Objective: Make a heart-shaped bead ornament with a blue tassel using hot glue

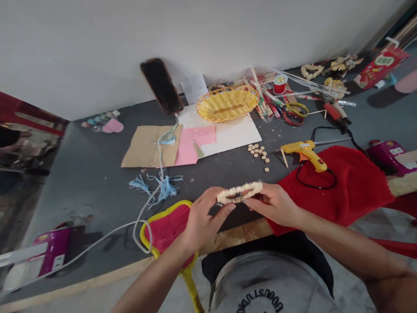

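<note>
Both hands hold a cream-coloured frame (pixel 239 190), a ring made of small pieces, above the table's front edge. My left hand (pixel 208 213) grips its left end, thumb along the lower side. At its right end, my right hand (pixel 273 204) pinches the ring with thumb and fingers. Just beyond lie several small flower-shaped wooden pieces (pixel 257 152). A yellow glue gun (pixel 304 152) rests to the right, partly on a red cloth (pixel 342 187). Beneath my left forearm is a pink fan-shaped piece with yellow edging (pixel 167 226).
A yellow woven basket (pixel 228 104) sits at the back on white board. A phone (pixel 161 86) leans on the wall. Scissors (pixel 295 114), sticks and a red thread spool (pixel 279 84) crowd the back right. Blue tassels (pixel 166 187) and a white cable (pixel 140 217) lie left.
</note>
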